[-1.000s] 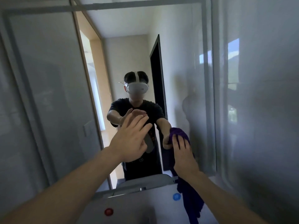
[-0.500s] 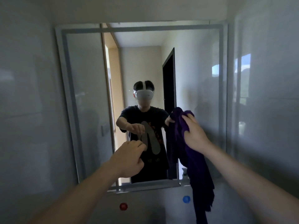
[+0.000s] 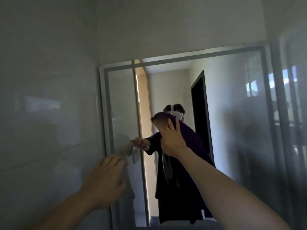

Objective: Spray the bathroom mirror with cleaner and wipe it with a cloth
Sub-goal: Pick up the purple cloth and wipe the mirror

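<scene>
The bathroom mirror, with a grey frame, fills the middle and right of the head view. My right hand holds a dark purple cloth flat against the glass near the mirror's middle, and the rest of the cloth hangs down below the hand. My left hand is lower left, by the mirror's left frame, fingers apart and holding nothing. No spray bottle is in view.
A glossy grey tiled wall runs along the left, close to my left hand. A shiny wall or glass panel stands at the right edge. The mirror reflects a person, a wooden door frame and a dark doorway.
My right hand has carried the cloth up and to the left across the glass. My left hand has moved left to the mirror's edge and opened. The view has tilted upward.
</scene>
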Tool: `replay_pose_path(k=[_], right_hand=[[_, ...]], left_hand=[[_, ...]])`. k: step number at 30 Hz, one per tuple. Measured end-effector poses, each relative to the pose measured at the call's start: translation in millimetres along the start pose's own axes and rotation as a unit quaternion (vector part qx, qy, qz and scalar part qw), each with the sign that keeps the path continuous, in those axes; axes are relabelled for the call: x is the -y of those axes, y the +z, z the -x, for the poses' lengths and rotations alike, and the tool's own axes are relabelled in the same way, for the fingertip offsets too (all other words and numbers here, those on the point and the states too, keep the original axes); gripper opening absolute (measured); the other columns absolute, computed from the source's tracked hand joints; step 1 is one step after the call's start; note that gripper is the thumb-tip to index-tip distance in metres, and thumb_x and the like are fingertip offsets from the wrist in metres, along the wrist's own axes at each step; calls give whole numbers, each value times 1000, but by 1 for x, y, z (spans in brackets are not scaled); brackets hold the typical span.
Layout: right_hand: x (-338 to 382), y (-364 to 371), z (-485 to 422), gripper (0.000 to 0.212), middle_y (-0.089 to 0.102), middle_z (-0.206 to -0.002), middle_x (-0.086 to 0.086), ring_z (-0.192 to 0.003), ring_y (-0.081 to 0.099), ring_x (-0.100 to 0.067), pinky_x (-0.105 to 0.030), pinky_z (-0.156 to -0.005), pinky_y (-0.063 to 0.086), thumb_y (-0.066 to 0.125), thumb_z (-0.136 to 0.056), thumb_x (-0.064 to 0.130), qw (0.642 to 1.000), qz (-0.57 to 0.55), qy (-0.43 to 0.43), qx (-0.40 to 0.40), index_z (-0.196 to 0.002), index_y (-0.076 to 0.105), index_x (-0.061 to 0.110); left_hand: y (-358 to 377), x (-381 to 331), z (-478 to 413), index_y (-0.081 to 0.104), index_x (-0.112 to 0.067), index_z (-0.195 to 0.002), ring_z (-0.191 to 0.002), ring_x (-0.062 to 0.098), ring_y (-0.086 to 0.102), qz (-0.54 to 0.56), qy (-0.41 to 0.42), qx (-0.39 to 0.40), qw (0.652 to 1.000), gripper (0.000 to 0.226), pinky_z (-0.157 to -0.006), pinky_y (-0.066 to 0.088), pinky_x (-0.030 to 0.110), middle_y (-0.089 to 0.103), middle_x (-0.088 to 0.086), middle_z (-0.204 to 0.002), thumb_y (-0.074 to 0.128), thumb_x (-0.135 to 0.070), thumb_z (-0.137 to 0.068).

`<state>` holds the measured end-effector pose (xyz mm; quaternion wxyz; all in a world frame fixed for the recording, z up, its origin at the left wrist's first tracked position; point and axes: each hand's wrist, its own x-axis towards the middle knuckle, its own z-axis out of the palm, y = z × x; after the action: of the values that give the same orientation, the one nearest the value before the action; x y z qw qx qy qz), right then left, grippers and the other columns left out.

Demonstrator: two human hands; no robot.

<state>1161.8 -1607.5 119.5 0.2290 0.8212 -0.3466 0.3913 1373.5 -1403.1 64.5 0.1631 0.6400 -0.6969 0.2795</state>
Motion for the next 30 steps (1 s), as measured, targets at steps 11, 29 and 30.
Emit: replay_pose_path(k=[11, 29, 30], right_hand=[[13, 15, 14, 75, 19, -168, 4, -156, 9, -19, -45, -126, -2, 52, -92, 18, 985, 24, -136, 107, -159, 21, 25], [45, -106, 180, 75, 73, -118, -14, -114, 67, -34, -46, -101, 53, 37, -73, -12, 536, -760, 358, -87, -129, 68, 27], [49, -104, 186, 73, 73, -118, -13, -113, 67, -32, -44, -97, 53, 39, -71, -6, 540, -761, 348, -86, -129, 67, 28]], left_hand=[[-12, -16, -14, 42, -24, -145, -141, 16, 33, 5, 9, 72, 997, 68, -120, 22, 32, 40, -5, -144, 38, -46, -81], [-3, -225, -117, 62, -4, -106, -76, 8, 55, 713, -195, -187, 648, 21, -64, 44, 7, 60, -2, -84, 43, -13, -104], [1, -234, -118, 62, -1, -105, -76, 10, 55, 740, -207, -187, 612, 21, -67, 46, 12, 61, 1, -85, 44, -12, -103]])
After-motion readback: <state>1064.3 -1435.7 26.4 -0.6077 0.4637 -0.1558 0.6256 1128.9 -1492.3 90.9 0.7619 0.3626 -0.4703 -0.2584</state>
